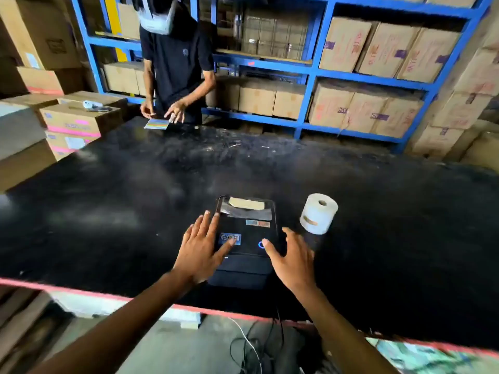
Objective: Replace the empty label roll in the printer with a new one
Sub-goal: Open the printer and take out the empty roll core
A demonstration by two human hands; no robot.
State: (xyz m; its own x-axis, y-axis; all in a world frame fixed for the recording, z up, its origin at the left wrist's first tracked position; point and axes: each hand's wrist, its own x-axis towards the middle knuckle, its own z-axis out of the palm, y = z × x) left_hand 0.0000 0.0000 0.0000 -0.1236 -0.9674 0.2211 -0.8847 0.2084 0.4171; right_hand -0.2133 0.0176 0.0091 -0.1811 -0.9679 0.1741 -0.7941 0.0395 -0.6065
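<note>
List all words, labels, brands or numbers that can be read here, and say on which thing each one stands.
None can be read for certain.
Printer: blue sticker, print blurred.
Printer: two small stickers, too small.
Label roll: brown mark, no readable text.
Shelf boxes: red and purple print, blurred.
Left boxes: pink labels, blurred.
</note>
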